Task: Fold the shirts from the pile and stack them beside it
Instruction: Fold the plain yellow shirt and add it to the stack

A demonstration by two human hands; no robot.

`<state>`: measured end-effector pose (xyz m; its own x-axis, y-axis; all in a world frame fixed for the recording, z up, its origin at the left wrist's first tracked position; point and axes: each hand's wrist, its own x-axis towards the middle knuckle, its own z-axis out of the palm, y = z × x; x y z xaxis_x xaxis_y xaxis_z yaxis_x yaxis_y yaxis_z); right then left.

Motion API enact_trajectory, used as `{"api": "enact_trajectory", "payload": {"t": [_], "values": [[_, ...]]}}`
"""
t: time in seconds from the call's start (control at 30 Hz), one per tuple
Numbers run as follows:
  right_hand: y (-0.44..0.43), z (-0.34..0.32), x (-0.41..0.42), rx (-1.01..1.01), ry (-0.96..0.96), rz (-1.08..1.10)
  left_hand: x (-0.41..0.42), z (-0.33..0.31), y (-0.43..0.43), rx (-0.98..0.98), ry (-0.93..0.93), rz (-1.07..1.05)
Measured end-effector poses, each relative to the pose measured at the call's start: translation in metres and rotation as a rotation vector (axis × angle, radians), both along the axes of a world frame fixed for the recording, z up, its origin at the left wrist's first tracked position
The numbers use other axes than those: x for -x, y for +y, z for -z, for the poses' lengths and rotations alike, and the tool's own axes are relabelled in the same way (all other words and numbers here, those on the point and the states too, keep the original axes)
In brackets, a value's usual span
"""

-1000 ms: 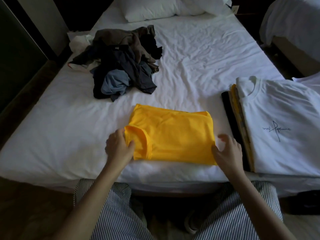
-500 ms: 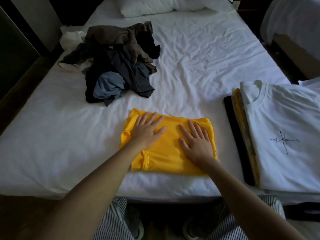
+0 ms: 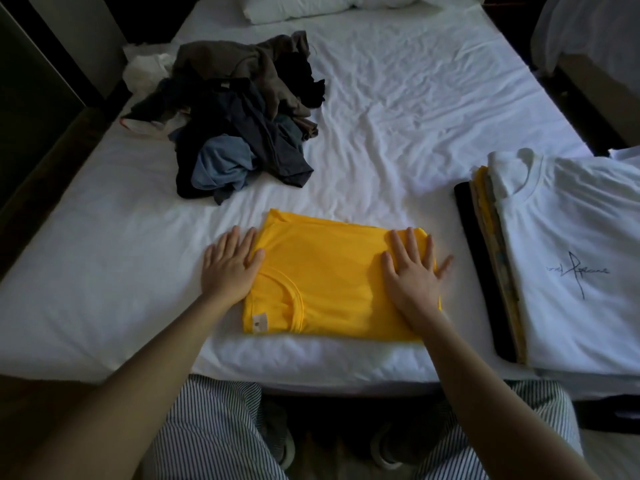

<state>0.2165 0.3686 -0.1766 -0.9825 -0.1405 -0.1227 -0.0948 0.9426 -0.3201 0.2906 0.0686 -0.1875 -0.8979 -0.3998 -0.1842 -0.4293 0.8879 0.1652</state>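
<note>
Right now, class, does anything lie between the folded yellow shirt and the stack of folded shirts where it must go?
Nothing visible does. Only bare sheet separates the yellow shirt from the stack to its right. The right hand lies flat on the shirt, the left hand at its left edge; the unfolded pile sits far left.

A bedroom: a wide bed [image 3: 415,109] in a white sheet, a pillow [image 3: 311,8] at its head (another bed [image 3: 595,32] stands alongside).

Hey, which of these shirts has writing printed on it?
The white shirt on top of the stack at the right: it carries a dark scribbled signature. The folded yellow shirt in the middle shows no print.
</note>
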Motion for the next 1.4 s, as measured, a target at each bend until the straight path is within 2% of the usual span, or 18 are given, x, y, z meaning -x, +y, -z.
{"api": "enact_trajectory", "payload": {"t": [0.1, 0.17, 0.2, 0.3, 0.37, 0.43, 0.5, 0.6, 0.67, 0.8, 0.87, 0.97, 1.07, 1.17, 1.33, 1.4], "values": [[0.026, -0.004, -0.001, 0.006, -0.073, 0.125, -0.01, -0.013, -0.018, -0.004, -0.068, -0.019], [0.042, -0.008, -0.008, -0.028, -0.049, 0.173, -0.016, -0.026, -0.012, 0.053, 0.027, -0.058], [0.044, -0.008, -0.013, -0.049, 0.026, 0.151, -0.019, -0.034, 0.002, 0.054, 0.119, -0.058], [0.021, -0.013, -0.036, 0.07, 0.328, -0.159, -0.02, -0.052, 0.079, -0.041, 0.338, 0.107], [0.0, -0.009, -0.05, 0.105, 0.388, -0.416, -0.017, -0.053, 0.132, -0.04, 0.406, 0.279], [-0.008, 0.001, -0.058, 0.038, 0.298, -0.493, -0.019, -0.039, 0.158, -0.017, 0.228, 0.408], [0.001, 0.01, -0.056, -0.025, 0.216, -0.444, -0.023, -0.019, 0.148, 0.024, 0.103, 0.412], [0.031, 0.012, -0.047, -0.093, 0.146, -0.279, -0.03, -0.005, 0.106, 0.086, 0.089, 0.307], [0.052, 0.01, -0.038, -0.082, 0.031, -0.155, -0.036, -0.003, 0.077, 0.087, 0.034, 0.201], [0.072, 0.004, -0.036, -0.028, -0.102, -0.08, -0.042, -0.005, 0.047, -0.109, 0.05, 0.004], [0.068, 0.0, -0.035, 0.086, -0.093, -0.037, -0.036, -0.009, 0.044, -0.227, 0.119, -0.069], [0.056, -0.017, -0.031, 0.433, -0.044, 0.158, -0.024, -0.027, 0.048, -0.443, 0.239, -0.298], [0.044, -0.031, -0.022, 0.761, -0.218, 0.368, -0.017, -0.035, 0.051, -0.605, 0.226, -0.446], [0.041, -0.035, -0.013, 0.812, -0.33, 0.482, -0.012, -0.038, 0.049, -0.747, 0.187, -0.494], [0.041, -0.045, -0.011, 0.996, -0.465, 0.513, -0.003, -0.049, 0.044, -0.974, 0.15, -0.631], [0.045, -0.049, -0.011, 1.06, -0.604, 0.515, 0.001, -0.056, 0.045, -1.082, 0.038, -0.673]]}}
